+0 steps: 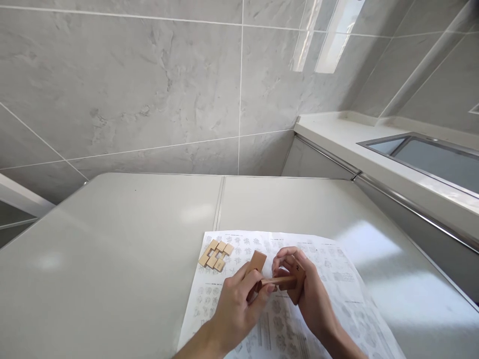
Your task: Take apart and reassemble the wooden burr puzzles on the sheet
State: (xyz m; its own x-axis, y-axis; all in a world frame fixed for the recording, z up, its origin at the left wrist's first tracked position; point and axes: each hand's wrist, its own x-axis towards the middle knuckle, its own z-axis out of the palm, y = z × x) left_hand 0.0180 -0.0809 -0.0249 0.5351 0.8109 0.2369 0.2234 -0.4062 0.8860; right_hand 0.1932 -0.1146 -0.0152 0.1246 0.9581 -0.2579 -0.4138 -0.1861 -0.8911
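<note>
Both hands hold flat wooden puzzle pieces above a printed instruction sheet [325,299]. My left hand [237,299] is closed round an upright wooden puzzle piece [258,260], its thumb and fingers also at the left end of a level wooden puzzle piece [279,281]. That level piece reaches across to my right hand [309,289]. My right hand is curled round another upright wooden puzzle piece [297,271] marked with a "2". The pieces meet between the hands; how they interlock is partly hidden by the fingers. A notched wooden puzzle piece [216,255] lies on the sheet's upper left corner.
A pale table [112,279] with a seam [220,199] bears the sheet. Behind stands a grey tiled wall [130,85]. To the right is a white counter [333,132] with a metal-rimmed sink [430,154]. A white frame [22,199] borders the table's left side.
</note>
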